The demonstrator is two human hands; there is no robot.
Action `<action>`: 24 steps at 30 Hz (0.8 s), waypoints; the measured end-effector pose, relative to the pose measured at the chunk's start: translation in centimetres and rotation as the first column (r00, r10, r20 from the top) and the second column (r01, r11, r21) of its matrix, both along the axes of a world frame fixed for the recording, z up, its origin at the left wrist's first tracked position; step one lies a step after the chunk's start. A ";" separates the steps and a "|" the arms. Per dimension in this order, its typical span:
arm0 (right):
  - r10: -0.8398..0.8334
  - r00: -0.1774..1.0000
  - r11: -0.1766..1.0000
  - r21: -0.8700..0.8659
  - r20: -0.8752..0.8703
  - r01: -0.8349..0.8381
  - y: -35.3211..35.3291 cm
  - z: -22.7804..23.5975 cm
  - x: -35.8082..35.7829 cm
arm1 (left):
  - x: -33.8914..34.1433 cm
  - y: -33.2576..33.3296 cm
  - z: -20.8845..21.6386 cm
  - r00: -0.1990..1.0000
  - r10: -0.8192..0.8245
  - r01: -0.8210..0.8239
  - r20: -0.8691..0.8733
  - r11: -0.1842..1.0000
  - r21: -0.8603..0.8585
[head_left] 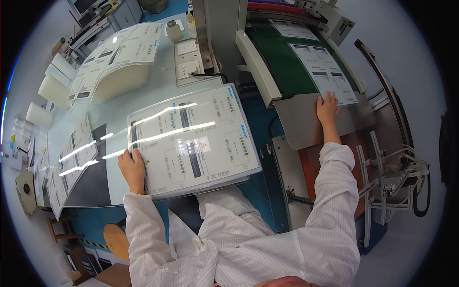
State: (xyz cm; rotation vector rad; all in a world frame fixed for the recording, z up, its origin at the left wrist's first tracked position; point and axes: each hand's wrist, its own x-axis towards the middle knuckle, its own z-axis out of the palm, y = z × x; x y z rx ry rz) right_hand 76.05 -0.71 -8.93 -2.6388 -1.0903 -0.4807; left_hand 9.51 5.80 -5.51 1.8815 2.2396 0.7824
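A stack of clear printed plastic sheets [210,143] lies at the table's near right edge, with lamp light glaring off its glossy top. Against its left edge rests my left hand [132,167], the fingers lying on the border. Off to the right, my right hand [327,111] has its fingers stretched over the near end of a white printed sheet [322,69]. That sheet lies on a green conveyor belt [282,67], its near end over a metal plate [318,122]. Farther up the belt is another printed sheet [292,29].
The glass-topped table [165,91] holds a curved pile of printed sheets [119,52] at the back and more sheets [76,158] on the left. A socket panel [189,62] with a cable and a small jar [173,31] stand beyond. Machine tubing [406,165] is at right; a round stool [116,240] below.
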 end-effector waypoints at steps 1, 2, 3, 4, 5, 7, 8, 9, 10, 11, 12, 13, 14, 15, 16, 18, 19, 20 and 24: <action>-0.026 1.000 0.999 -0.040 0.015 0.027 0.0 0.3 0.0 | 0.0 0.0 0.1 1.000 -0.004 0.004 0.018 1.000 -0.003; -0.032 0.999 0.998 -0.045 0.021 0.033 -0.2 0.8 0.4 | 0.1 0.1 0.0 0.999 -0.015 0.015 0.037 1.000 -0.009; 0.021 0.999 0.995 -0.101 0.050 -0.015 0.0 1.6 0.8 | 0.1 0.1 -0.1 0.999 -0.021 0.021 0.039 1.000 -0.012; 0.074 0.994 0.985 -0.159 0.076 -0.061 0.2 2.3 1.4 | 0.2 0.1 -0.2 1.000 -0.017 0.017 0.026 1.000 -0.010; 0.075 0.995 0.985 -0.161 0.072 -0.063 0.8 3.5 1.2 | -0.1 0.1 -0.2 1.000 -0.005 0.005 0.008 1.000 -0.007; 0.046 0.997 0.908 -0.412 -0.065 -0.069 2.3 6.2 0.4 | -0.7 0.1 -0.2 1.000 0.008 -0.007 0.010 1.000 -0.017; 0.037 0.997 0.906 -0.418 -0.063 -0.060 2.5 6.8 0.9 | -0.5 0.2 -0.4 1.000 0.008 -0.007 0.022 1.000 -0.027; 0.038 0.994 0.886 -0.457 -0.106 -0.083 2.8 7.1 1.4 | -0.4 0.2 -0.5 1.000 0.003 -0.002 0.021 0.999 -0.034; 0.038 0.988 0.863 -0.494 -0.150 -0.108 3.1 7.3 1.8 | -0.3 0.3 -0.4 1.000 0.007 -0.007 0.008 0.999 -0.036; 0.039 0.987 0.861 -0.496 -0.154 -0.111 3.4 7.5 2.2 | -0.3 0.4 -0.3 1.000 0.017 -0.017 -0.008 0.999 -0.035; 0.046 0.981 0.840 -0.525 -0.186 -0.139 3.7 7.8 2.6 | -0.2 0.4 -0.4 1.000 0.020 -0.021 -0.012 0.999 -0.039; 0.053 0.974 0.817 -0.551 -0.218 -0.168 3.8 7.9 2.9 | -0.1 0.3 -0.4 1.000 0.014 -0.014 0.000 0.999 -0.029; 0.056 0.974 0.814 -0.554 -0.220 -0.172 3.8 7.7 3.4 | 0.1 0.3 -0.5 1.000 0.008 -0.008 0.015 1.000 -0.020; 0.050 0.973 0.828 -0.535 -0.224 -0.166 3.7 7.6 3.8 | 0.2 0.3 -0.6 1.000 0.013 -0.013 0.014 1.000 -0.024; 0.044 0.973 0.842 -0.516 -0.227 -0.159 3.8 7.3 4.1 | 0.3 0.4 -0.5 1.000 0.005 -0.005 0.013 1.000 -0.018; 0.061 0.976 0.853 -0.497 -0.207 -0.159 4.2 7.0 3.2 | 0.0 0.2 -0.4 1.000 0.022 -0.022 0.006 1.000 -0.017; 0.064 0.981 0.868 -0.474 -0.184 -0.145 4.4 7.0 2.8 | -0.1 0.3 -0.3 1.000 0.016 -0.015 0.005 1.000 -0.022; 0.076 0.980 0.863 -0.479 -0.186 -0.158 4.5 7.1 2.6 | -0.2 0.4 -0.3 1.000 0.007 -0.007 0.005 1.000 -0.028; 0.120 0.981 0.818 -0.544 -0.155 -0.186 5.9 7.6 2.1 | -0.5 0.5 -0.6 1.000 0.007 -0.007 -0.022 1.000 0.006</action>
